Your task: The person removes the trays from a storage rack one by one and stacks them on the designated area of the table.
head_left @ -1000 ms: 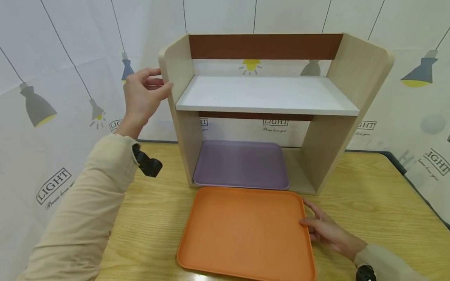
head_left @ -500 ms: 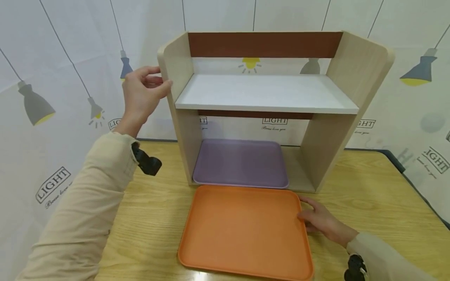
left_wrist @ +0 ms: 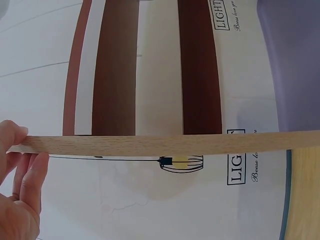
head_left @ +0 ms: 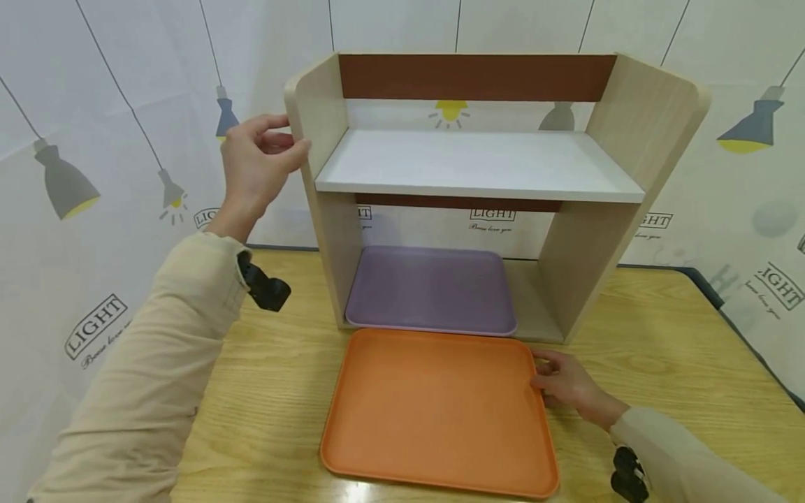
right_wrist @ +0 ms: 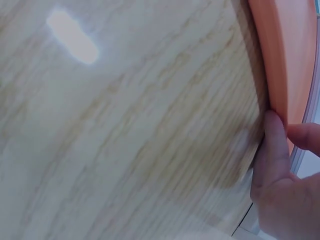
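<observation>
My left hand (head_left: pixel 256 164) pinches the front edge of the shelf unit's left side panel (head_left: pixel 323 119), near its top. In the left wrist view the thumb and fingers (left_wrist: pixel 31 182) lie on opposite faces of that panel. At the front of the shelf, an orange tray (head_left: pixel 440 412) lies with its far rim close to the unit's base. My right hand (head_left: pixel 575 386) grips the tray's right rim, thumb (right_wrist: pixel 306 136) over the edge and fingers at its outer side. A purple tray (head_left: pixel 434 290) rests on the lower shelf, toward the left.
The two-tier wooden unit has a white upper shelf (head_left: pixel 478 164) and brown back rails (head_left: pixel 478 77). It stands on a wood-grain table (head_left: pixel 679 363). A white backdrop printed with lamps hangs behind. Black cameras (head_left: pixel 267 285) sit on both wrists.
The orange tray's near edge has shifted slightly away from me, and my right hand has moved left and forward with it. My left hand keeps its hold on the panel.
</observation>
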The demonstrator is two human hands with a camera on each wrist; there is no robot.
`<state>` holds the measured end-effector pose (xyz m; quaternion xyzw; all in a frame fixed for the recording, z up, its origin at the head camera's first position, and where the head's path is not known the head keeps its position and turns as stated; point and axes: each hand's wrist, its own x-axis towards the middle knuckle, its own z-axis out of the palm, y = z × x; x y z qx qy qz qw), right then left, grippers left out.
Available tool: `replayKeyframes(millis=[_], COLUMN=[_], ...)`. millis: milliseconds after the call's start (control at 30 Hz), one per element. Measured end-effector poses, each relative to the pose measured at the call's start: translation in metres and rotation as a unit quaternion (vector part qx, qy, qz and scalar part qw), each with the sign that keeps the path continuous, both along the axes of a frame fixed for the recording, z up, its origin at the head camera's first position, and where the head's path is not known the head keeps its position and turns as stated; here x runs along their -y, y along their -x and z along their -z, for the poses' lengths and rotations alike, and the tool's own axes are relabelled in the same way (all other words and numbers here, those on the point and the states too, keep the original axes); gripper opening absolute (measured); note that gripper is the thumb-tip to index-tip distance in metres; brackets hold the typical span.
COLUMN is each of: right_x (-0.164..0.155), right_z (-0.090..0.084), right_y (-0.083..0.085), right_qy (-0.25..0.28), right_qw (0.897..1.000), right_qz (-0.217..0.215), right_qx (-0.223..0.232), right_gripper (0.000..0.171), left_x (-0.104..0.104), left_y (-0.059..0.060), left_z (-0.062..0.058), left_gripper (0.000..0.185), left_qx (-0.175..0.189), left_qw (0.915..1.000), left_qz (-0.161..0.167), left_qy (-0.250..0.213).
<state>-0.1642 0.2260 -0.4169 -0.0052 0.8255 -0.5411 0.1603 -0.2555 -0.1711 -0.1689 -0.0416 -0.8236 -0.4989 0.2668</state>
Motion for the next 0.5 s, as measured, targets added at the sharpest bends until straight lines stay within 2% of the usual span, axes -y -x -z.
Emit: replayKeyframes(millis=[267,500], right_x=[-0.005,-0.011], right_z=[-0.002,-0.014], right_y=[0.001,0.016], right_qy=[0.004,-0.042], right_qw=[1.000,0.997], right_qz=[-0.014,-0.022], right_qx=[-0.013,-0.060], right_gripper=[0.051,0.040], left_x=[-0.001,-0.001], left_y=[0.001,0.000], left_z=[0.000,0.001], left_gripper=[0.040,0.039], left_qx=[-0.006,-0.010], left_qw=[1.0000,0.9999], left_qz=[0.001,0.003], left_qy=[0.001,-0.010])
